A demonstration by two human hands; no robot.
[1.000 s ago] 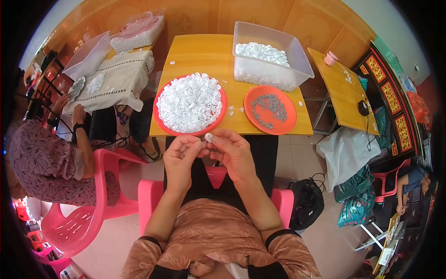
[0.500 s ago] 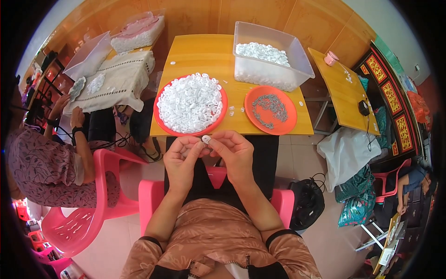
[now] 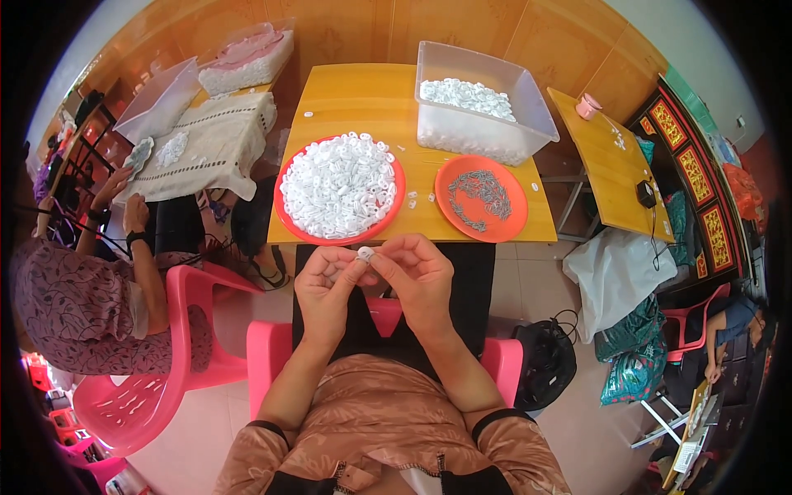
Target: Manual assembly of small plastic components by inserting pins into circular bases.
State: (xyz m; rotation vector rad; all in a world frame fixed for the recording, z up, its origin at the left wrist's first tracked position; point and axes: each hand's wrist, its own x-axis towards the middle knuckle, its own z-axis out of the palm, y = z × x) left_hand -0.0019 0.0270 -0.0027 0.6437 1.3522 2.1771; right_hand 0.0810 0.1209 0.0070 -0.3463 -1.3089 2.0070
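Observation:
Just off the near edge of the table, my left hand (image 3: pixel 324 285) and my right hand (image 3: pixel 417 276) meet at the fingertips. Between them they pinch a small white oval plastic piece (image 3: pixel 365 253), its details too small to make out. Any smaller part under the right fingers is hidden. Straight beyond my hands a red round basin (image 3: pixel 285 216) is heaped with similar white oval pieces (image 3: pixel 338 186), many with holes. To its right lies an orange plate (image 3: pixel 505 227) with a scatter of small thin grey metal parts (image 3: pixel 492 194).
A clear plastic bin (image 3: pixel 487 136) of white pieces stands at the back right of the wooden table (image 3: pixel 355 91). On the left, a co-worker (image 3: pixel 91 297) sits at a cloth-covered table (image 3: pixel 223 140). A black bag (image 3: pixel 546 363) rests on the floor beside my pink chair (image 3: pixel 502 363).
My fingers have shifted slightly and the white piece has turned a little in their grip. The co-worker's hands on the left have moved slightly.

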